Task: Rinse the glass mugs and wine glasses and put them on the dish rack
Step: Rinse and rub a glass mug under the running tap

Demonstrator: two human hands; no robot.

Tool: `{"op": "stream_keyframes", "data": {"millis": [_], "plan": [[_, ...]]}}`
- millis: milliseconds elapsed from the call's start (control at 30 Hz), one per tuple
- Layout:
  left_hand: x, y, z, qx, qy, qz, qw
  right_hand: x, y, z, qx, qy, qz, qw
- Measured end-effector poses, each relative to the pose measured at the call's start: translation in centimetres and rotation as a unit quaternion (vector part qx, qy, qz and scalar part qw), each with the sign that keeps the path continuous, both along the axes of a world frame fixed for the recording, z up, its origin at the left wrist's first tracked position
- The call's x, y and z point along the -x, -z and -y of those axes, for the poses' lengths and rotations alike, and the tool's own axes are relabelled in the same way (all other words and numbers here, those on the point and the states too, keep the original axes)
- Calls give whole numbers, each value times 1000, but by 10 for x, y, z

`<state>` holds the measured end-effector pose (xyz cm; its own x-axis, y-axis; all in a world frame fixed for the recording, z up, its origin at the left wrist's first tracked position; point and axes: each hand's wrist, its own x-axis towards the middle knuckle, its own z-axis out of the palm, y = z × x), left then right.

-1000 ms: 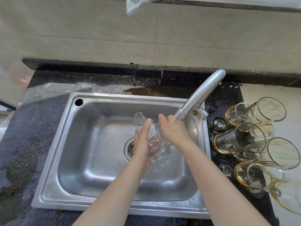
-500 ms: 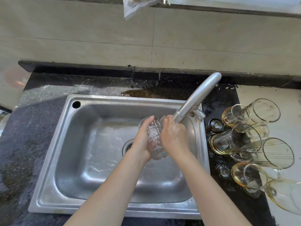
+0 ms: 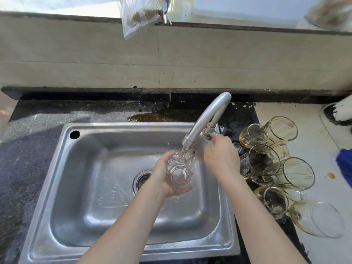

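over the sink (image 3: 85, 197), left hand (image 3: 162, 181) grips glass mug (image 3: 179, 173) beneath faucet (image 3: 207, 119).

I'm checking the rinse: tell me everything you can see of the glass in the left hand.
The clear glass is transparent, with a patterned wall and round base. It tilts, base toward the camera, mouth under the faucet, whose water strikes it. The left hand grips its side over the sink. No handle shows.
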<state>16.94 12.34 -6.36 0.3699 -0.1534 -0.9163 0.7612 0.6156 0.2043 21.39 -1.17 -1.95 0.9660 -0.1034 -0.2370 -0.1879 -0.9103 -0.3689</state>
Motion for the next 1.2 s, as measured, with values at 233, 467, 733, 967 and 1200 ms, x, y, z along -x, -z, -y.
{"op": "stream_keyframes", "data": {"millis": [233, 467, 733, 967, 1200], "plan": [[0, 3, 11, 73, -97, -41, 992, -32, 24, -1, 220, -135, -40, 965], [-9, 5, 10, 68, -130, -36, 989, -43, 20, 2, 230, -164, -37, 959], [-8, 13, 1, 46, -110, -26, 993, -56, 11, 9, 172, -140, -51, 974], [2, 20, -16, -29, -14, -13, 999, -42, -11, 4, 278, -229, -16, 933], [13, 10, -30, -40, 69, 6, 997, 21, -15, -15, 75, -472, -18, 878]]}}
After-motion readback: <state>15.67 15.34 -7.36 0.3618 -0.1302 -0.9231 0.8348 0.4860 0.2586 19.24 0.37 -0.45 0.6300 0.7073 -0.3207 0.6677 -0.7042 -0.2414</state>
